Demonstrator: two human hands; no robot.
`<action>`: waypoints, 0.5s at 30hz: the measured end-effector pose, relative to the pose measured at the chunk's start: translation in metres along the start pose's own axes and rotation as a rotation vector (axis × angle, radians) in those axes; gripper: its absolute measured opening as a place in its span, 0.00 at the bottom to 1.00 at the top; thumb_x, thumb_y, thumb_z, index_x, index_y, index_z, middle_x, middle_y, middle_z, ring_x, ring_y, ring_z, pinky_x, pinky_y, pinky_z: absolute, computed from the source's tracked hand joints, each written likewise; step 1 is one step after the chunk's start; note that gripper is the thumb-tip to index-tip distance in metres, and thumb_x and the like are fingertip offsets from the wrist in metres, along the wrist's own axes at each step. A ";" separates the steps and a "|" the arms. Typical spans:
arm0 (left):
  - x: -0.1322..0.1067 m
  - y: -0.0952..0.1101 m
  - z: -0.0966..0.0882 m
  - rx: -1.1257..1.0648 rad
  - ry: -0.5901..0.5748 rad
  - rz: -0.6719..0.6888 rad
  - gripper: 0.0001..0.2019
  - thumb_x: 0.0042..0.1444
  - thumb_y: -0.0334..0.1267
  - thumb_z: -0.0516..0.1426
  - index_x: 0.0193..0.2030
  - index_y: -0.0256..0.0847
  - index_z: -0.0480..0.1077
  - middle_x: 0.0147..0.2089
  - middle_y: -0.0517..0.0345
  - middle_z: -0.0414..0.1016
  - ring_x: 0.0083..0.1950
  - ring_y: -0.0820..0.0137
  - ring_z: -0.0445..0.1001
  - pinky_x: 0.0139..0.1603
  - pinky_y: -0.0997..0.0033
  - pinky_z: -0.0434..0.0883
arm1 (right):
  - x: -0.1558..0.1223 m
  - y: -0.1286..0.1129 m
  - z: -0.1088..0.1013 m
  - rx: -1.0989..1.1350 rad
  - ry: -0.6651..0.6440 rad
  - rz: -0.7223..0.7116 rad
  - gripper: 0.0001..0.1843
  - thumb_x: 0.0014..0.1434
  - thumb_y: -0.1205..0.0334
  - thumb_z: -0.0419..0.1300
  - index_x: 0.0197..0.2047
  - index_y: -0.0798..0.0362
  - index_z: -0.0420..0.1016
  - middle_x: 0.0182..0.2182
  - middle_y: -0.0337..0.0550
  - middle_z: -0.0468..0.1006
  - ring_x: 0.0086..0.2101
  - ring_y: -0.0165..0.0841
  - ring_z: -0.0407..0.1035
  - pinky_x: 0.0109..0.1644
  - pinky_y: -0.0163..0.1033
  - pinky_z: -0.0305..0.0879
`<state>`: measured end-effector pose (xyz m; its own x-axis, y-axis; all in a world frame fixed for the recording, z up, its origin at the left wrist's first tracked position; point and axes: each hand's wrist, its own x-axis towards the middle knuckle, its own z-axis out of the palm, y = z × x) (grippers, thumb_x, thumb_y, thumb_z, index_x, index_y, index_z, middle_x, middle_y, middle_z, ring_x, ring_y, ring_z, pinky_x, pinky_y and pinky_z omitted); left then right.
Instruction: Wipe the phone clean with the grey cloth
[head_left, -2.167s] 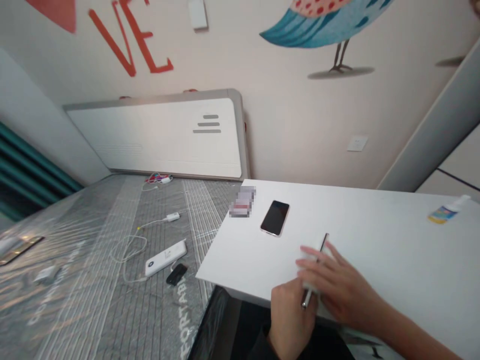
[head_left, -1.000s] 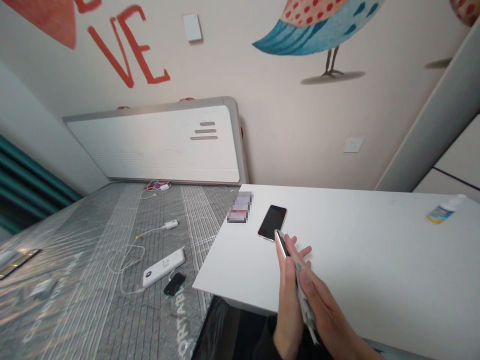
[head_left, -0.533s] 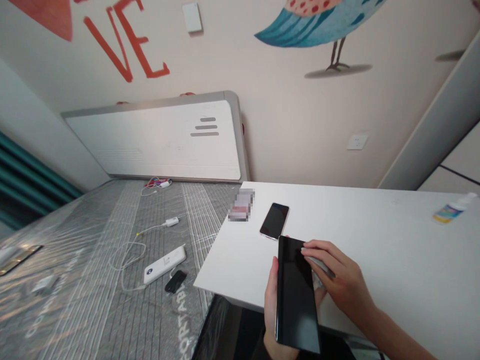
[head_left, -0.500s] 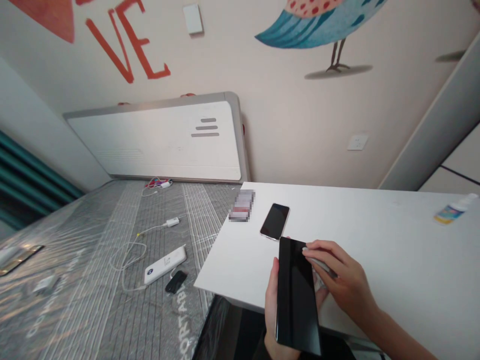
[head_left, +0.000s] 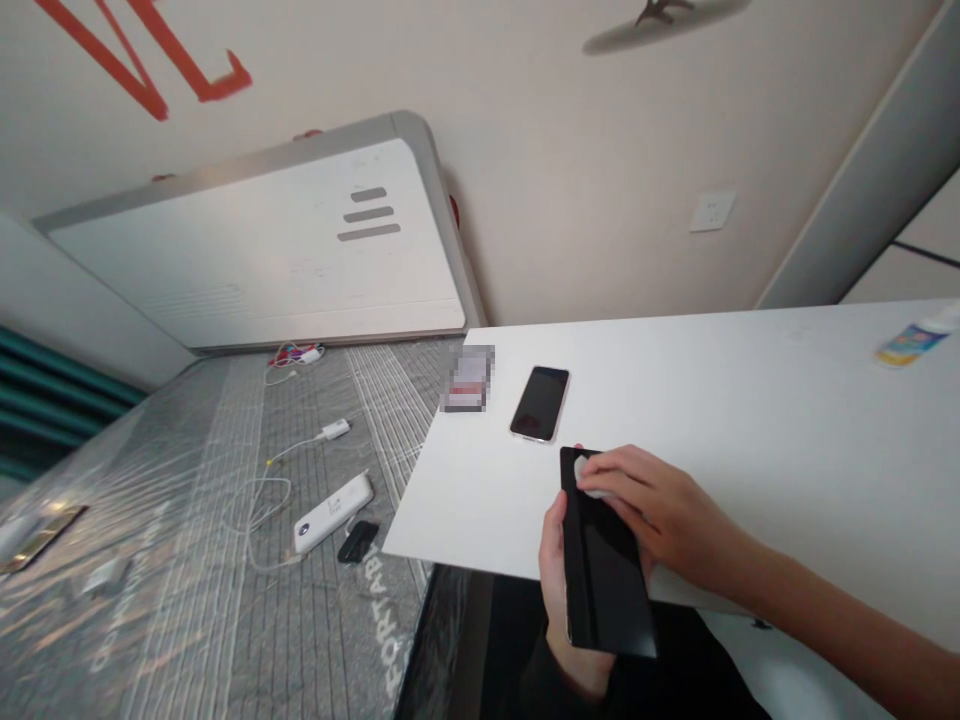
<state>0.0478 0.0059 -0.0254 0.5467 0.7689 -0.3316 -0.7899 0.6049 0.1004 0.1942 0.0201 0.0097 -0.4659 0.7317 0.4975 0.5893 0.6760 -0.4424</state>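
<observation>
My right grip [head_left: 652, 505] has slid a white cloth [head_left: 587, 477] up to the far left corner of the black smartphone [head_left: 606, 555], and my fingers press it against the screen. My left grip [head_left: 561, 610] stays clamped around the phone's left edge, holding it tilted over the near edge of the desk [head_left: 750, 420]. A 2nd phone [head_left: 539, 404] lies face up just beyond it.
</observation>
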 end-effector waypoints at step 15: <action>-0.018 0.018 0.031 0.057 -0.056 -0.032 0.31 0.72 0.56 0.45 0.71 0.37 0.64 0.71 0.44 0.67 0.75 0.66 0.62 0.70 0.67 0.66 | -0.008 -0.020 -0.016 -0.021 -0.068 -0.192 0.26 0.64 0.74 0.50 0.65 0.58 0.70 0.60 0.56 0.77 0.63 0.39 0.68 0.69 0.50 0.67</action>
<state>0.0328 0.0092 0.0116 0.5869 0.7587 -0.2828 -0.7557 0.6387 0.1449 0.1969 -0.0014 0.0268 -0.6142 0.5944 0.5191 0.4986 0.8022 -0.3285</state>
